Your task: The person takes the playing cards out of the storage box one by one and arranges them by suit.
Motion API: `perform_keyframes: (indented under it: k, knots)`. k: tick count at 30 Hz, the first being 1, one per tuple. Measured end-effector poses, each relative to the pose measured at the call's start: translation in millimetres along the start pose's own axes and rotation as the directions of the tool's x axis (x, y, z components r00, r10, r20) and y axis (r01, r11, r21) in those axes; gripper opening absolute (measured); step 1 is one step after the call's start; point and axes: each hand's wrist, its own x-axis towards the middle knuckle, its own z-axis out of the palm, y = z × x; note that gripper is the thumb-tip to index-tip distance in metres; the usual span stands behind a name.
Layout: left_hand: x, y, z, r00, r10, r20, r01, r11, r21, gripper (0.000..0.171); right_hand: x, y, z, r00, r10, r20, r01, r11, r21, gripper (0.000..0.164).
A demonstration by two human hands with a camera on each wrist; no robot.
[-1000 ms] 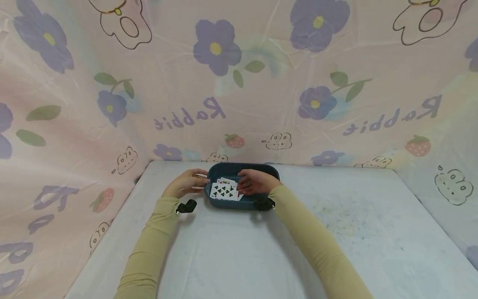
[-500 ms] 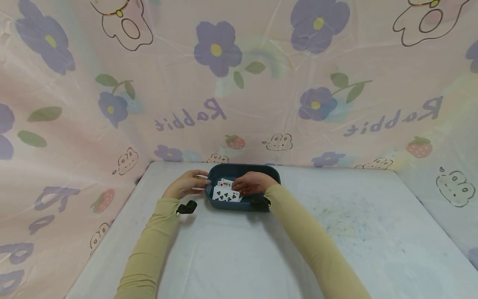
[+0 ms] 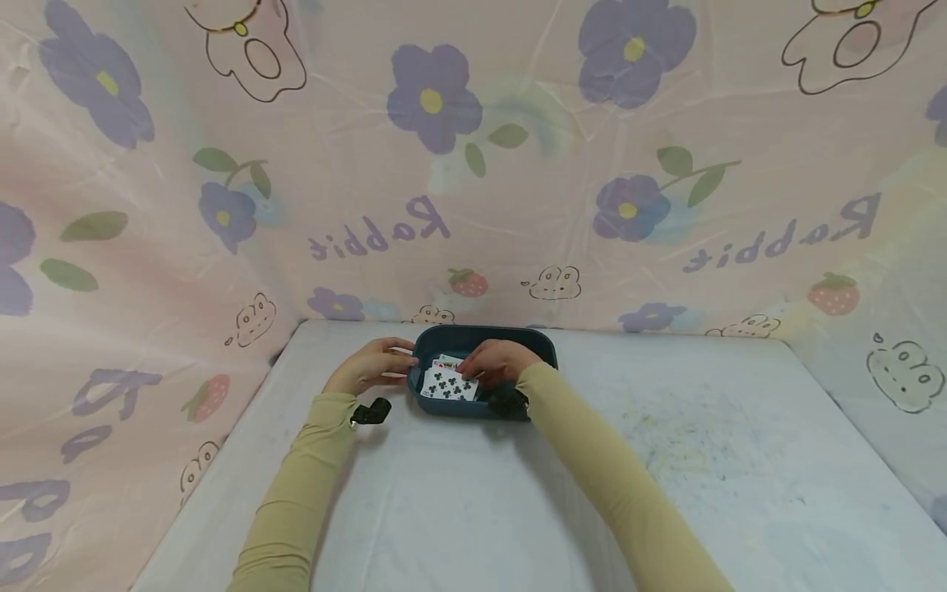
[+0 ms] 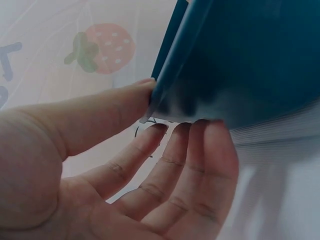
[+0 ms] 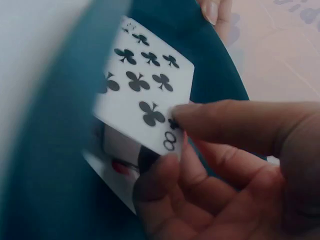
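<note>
An oblong dark blue plastic tub [image 3: 451,335] stands at the back of the table with several playing cards inside. My left hand [image 3: 370,366] holds its left end; in the left wrist view the thumb presses the rim of the tub [image 4: 250,55] and the fingertips meet the outer wall. My right hand [image 3: 501,362] reaches into the tub and pinches the eight of clubs [image 5: 132,95] at one corner, thumb on its face and fingers behind. Under it, partly covered, lies another card with a red mark [image 5: 117,172]. A face card [image 3: 446,362] shows behind the eight.
A white cloth covers the table [image 3: 459,493], with faint stains [image 3: 695,436] on the right. Behind rises a printed curtain [image 3: 518,205] with flowers and rabbits. A black wrist camera [image 3: 371,411] juts from the left sleeve close to the tub.
My right hand has moved slightly left over the cards, and its thumb has come onto the eight of clubs. That card has shifted a little right. My left hand stays at the tub's end.
</note>
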Motion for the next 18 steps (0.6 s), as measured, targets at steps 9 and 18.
perform_keyframes:
  k: [9, 18]
  knots:
    - [0.2, 0.7, -1.3, 0.999, 0.035, 0.012, -0.036, 0.999, 0.022, 0.045, -3, 3, -12, 0.993, 0.001, -0.122, -0.015, 0.993, -0.116, 0.018]
    - [0.2, 3.0, 0.7, 1.0, 0.027, -0.001, -0.026, 0.999, 0.028, 0.045, -15, 5, -23, 0.978, -0.024, -0.207, -0.008, 0.989, -0.151, 0.016]
